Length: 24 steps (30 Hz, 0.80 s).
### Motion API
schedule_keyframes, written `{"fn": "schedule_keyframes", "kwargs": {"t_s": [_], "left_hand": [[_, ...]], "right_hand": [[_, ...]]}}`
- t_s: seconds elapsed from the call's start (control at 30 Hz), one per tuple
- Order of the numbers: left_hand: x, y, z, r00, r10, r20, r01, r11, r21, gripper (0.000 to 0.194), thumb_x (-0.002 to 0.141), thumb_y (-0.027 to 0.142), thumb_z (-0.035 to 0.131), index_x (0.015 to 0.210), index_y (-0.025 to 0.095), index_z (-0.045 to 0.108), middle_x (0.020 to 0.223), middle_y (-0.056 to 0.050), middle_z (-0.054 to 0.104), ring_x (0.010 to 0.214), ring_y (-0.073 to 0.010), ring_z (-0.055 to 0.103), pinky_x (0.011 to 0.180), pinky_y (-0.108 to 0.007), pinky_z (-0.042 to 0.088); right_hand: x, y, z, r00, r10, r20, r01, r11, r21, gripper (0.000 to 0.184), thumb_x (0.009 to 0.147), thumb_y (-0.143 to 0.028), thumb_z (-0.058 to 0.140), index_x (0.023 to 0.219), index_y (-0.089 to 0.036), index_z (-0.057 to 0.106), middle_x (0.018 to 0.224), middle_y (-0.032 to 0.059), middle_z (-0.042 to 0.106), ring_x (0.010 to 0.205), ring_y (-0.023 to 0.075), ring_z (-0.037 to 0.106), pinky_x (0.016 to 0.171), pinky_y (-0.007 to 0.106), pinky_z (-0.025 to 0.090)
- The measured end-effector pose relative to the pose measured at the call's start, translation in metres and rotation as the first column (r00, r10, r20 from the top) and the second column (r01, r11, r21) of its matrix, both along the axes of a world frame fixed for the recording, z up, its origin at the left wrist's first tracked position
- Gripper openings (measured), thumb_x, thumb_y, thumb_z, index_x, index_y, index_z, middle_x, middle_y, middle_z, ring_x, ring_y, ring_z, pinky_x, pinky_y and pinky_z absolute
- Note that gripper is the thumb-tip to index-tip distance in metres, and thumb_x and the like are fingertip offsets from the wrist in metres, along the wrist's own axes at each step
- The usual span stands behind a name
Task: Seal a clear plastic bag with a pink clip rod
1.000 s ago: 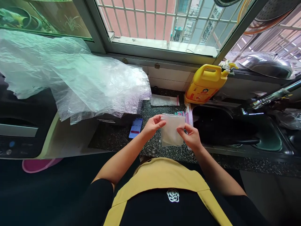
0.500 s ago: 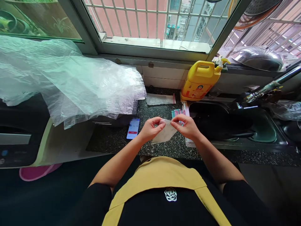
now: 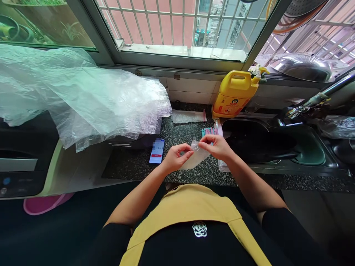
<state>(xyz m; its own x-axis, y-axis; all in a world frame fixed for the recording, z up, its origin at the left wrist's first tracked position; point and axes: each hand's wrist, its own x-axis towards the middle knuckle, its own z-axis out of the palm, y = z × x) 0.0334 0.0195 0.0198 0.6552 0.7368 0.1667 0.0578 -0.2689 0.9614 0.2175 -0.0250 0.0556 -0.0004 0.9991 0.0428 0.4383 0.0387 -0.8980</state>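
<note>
A small clear plastic bag (image 3: pixel 195 159) hangs between my two hands above the speckled counter (image 3: pixel 183 173). My left hand (image 3: pixel 175 157) pinches its left upper edge, fingers curled. My right hand (image 3: pixel 216 146) pinches the top edge on the right, fingers closed. The bag is tilted and partly crumpled. Just beyond my hands lie several pink and teal sticks (image 3: pixel 208 131) on the counter.
A phone (image 3: pixel 156 150) lies left of my hands. Another flat bag (image 3: pixel 188 116) lies near the wall. A yellow jug (image 3: pixel 235 94) stands at the back. The sink (image 3: pixel 266 144) holds a dark pan. A large plastic sheet (image 3: pixel 83 96) covers the appliance at left.
The bag was held flat and upright by both hands; it has since been tipped and gathered, and my hands have come closer together at its top edge.
</note>
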Motion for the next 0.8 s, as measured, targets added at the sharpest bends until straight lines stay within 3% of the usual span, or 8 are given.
{"fn": "schedule_keyframes", "kwargs": {"t_s": [0.1, 0.23, 0.33, 0.47, 0.6, 0.8], "left_hand": [[-0.005, -0.002, -0.007, 0.999, 0.005, 0.052, -0.005, 1.000, -0.013, 0.026, 0.083, 0.039, 0.058, 0.089, 0.015, 0.062, 0.073, -0.002, 0.065, 0.068, -0.0123, 0.057, 0.066, -0.023, 0.045], [-0.014, 0.000, -0.012, 0.983, -0.119, 0.141, 0.113, 0.992, 0.051, 0.050, 0.081, 0.035, 0.061, 0.128, 0.020, 0.051, 0.107, -0.009, 0.068, 0.093, -0.0177, 0.064, 0.084, -0.028, 0.049], [-0.017, 0.002, -0.007, 0.968, -0.237, 0.080, 0.217, 0.955, 0.200, 0.042, 0.082, 0.026, 0.060, 0.123, 0.020, 0.058, 0.119, -0.010, 0.066, 0.107, -0.0204, 0.062, 0.093, -0.029, 0.047], [-0.013, 0.004, -0.002, 0.959, -0.283, -0.032, 0.277, 0.905, 0.322, 0.027, 0.084, 0.016, 0.052, 0.104, 0.019, 0.070, 0.098, -0.008, 0.072, 0.086, -0.0154, 0.067, 0.075, -0.023, 0.052], [-0.010, 0.004, -0.003, 0.975, -0.219, -0.029, 0.211, 0.886, 0.413, 0.027, 0.082, 0.010, 0.048, 0.089, 0.017, 0.073, 0.081, -0.006, 0.073, 0.073, -0.0136, 0.067, 0.064, -0.022, 0.051], [-0.016, 0.004, -0.003, 0.995, -0.068, 0.067, 0.033, 0.901, 0.433, 0.025, 0.082, 0.008, 0.050, 0.087, 0.017, 0.073, 0.085, -0.007, 0.074, 0.076, -0.0138, 0.068, 0.066, -0.021, 0.052]], "right_hand": [[-0.003, 0.001, 0.001, 0.999, 0.006, -0.037, -0.007, 0.999, -0.033, 0.021, 0.074, -0.033, 0.058, 0.064, -0.015, 0.061, 0.054, -0.0027, 0.052, 0.051, 0.0068, 0.040, 0.047, 0.020, 0.032], [-0.003, 0.001, 0.004, 0.998, 0.007, -0.059, -0.009, 1.000, -0.024, 0.023, 0.074, -0.035, 0.057, 0.064, -0.014, 0.059, 0.055, -0.0023, 0.051, 0.052, 0.0070, 0.041, 0.049, 0.021, 0.032], [-0.003, 0.001, 0.005, 0.997, 0.029, -0.074, -0.032, 0.999, -0.040, 0.025, 0.073, -0.037, 0.058, 0.063, -0.014, 0.058, 0.057, -0.0020, 0.052, 0.053, 0.0072, 0.042, 0.050, 0.021, 0.033], [-0.007, 0.002, 0.003, 0.995, 0.055, -0.087, -0.060, 0.997, -0.052, 0.026, 0.074, -0.039, 0.059, 0.063, -0.015, 0.058, 0.055, -0.0033, 0.049, 0.052, 0.0064, 0.038, 0.049, 0.021, 0.031], [-0.006, 0.005, 0.000, 0.990, 0.042, -0.137, -0.052, 0.996, -0.068, 0.030, 0.072, -0.045, 0.063, 0.067, -0.016, 0.059, 0.058, -0.0025, 0.051, 0.053, 0.0075, 0.041, 0.050, 0.022, 0.033], [0.000, -0.008, -0.019, 0.931, -0.112, -0.349, 0.115, 0.993, -0.014, 0.054, 0.068, -0.068, 0.060, 0.093, -0.020, 0.062, 0.082, 0.0030, 0.062, 0.075, 0.0148, 0.056, 0.066, 0.027, 0.045]]}}
